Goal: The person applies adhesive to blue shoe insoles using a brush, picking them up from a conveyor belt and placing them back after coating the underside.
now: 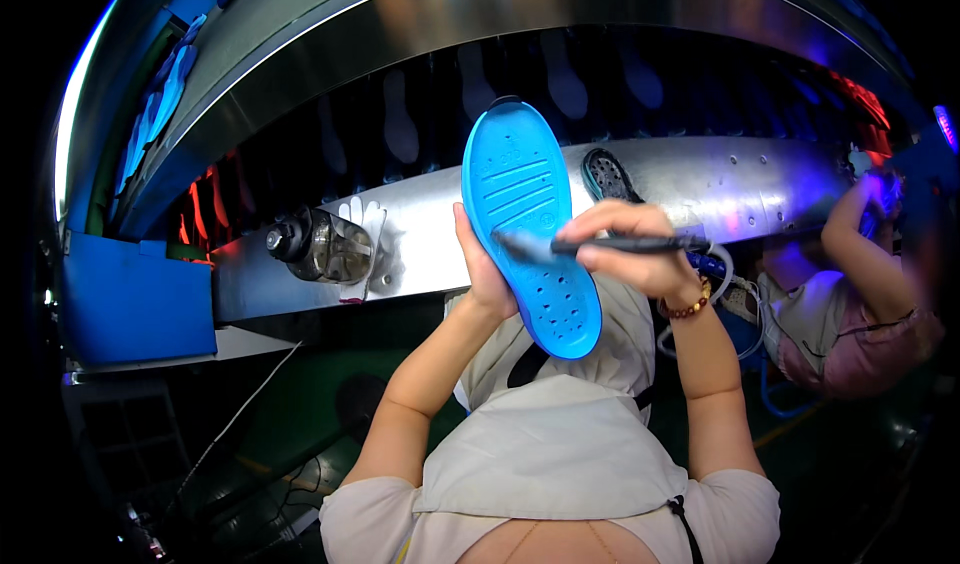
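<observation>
Two-handed brushing, looked like: left hand (pixel 487 276) closed round the blue sole (pixel 530 179), right hand (pixel 652 267) pinching the brush (pixel 620 245), so the next stroke probably needed a steady sole.

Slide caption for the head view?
Left hand holding a blue shoe sole, right hand holding a black-handled brush over it.

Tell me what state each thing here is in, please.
Blue sole: held up, ridged and holed face showing.
Brush: held, tip blurred over the sole.
Left hand: closed on the sole's edge.
Right hand: gripping the brush.
Bottle: capped; standing or lying, unclear.
White glove: unworn, beside the bottle.
Light strip: lit.
Bracelet: worn, right wrist.
</observation>
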### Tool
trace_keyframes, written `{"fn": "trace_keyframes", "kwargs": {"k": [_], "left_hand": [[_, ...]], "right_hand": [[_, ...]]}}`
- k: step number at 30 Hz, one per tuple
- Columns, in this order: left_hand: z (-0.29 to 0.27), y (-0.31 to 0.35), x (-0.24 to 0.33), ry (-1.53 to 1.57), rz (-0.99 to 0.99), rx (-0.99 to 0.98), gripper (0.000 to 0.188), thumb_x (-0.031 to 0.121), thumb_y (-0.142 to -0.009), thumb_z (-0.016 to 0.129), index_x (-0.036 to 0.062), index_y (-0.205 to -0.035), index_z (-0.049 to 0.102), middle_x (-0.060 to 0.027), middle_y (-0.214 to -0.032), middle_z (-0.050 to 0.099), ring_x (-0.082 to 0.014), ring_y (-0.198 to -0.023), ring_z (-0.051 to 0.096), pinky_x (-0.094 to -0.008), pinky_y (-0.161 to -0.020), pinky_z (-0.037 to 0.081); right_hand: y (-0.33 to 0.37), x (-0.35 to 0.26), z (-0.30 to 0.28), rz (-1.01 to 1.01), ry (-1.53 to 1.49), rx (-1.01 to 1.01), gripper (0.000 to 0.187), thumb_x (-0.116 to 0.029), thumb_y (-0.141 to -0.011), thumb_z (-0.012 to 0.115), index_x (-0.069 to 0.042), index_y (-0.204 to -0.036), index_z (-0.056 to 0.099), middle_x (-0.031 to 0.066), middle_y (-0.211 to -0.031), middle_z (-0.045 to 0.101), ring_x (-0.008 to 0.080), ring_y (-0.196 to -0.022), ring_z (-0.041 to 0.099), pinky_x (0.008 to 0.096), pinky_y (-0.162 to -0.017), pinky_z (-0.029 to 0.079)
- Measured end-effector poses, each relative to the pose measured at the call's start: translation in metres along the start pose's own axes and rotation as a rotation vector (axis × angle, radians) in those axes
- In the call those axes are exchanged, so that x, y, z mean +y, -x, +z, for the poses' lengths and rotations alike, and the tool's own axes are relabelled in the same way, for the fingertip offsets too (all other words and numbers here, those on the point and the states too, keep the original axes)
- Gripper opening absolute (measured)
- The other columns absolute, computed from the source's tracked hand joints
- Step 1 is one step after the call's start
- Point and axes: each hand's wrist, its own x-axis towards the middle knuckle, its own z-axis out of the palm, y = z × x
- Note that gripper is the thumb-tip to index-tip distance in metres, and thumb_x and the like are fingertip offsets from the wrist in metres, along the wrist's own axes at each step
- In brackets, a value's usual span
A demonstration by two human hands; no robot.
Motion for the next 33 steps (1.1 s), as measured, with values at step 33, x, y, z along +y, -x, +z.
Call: {"fn": "trace_keyframes", "kwargs": {"k": [33], "left_hand": [[0.017, -0.012, 0.05, 0.153, 0.235, -0.329, 0.094, 0.077, -0.073, 0.015, -0.0001, -0.12, 0.041, -0.0225, -0.104, 0.054, -0.0317, -0.089, 0.057, -0.044, -0.079, 0.047]], "right_hand": [[0.033, 0.016, -0.008, -0.012, -0.409, -0.03, 0.023, 0.0, -0.071, 0.064, 0.001, -0.094, 0.063, 0.0143, -0.091, 0.063, 0.0149, -0.084, 0.057, 0.025, -0.075, 0.045]]}}
